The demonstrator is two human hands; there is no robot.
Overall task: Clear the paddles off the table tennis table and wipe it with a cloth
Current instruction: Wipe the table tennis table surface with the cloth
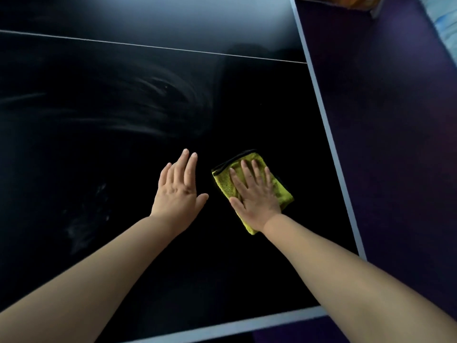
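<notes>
A dark table tennis table (103,149) with white edge lines fills the view. A folded yellow cloth (280,191) with a black hem lies on it near the right edge. My right hand (254,191) presses flat on the cloth with straight, spread fingers. My left hand (179,189) lies flat on the bare table just left of the cloth, fingers straight, holding nothing. No paddles are in view.
A thin white centre line (148,47) crosses the table at the back. Pale wipe streaks (158,105) mark the surface at left and centre. Purple floor (385,134) lies beyond the right edge, with a brown object (346,2) at the top.
</notes>
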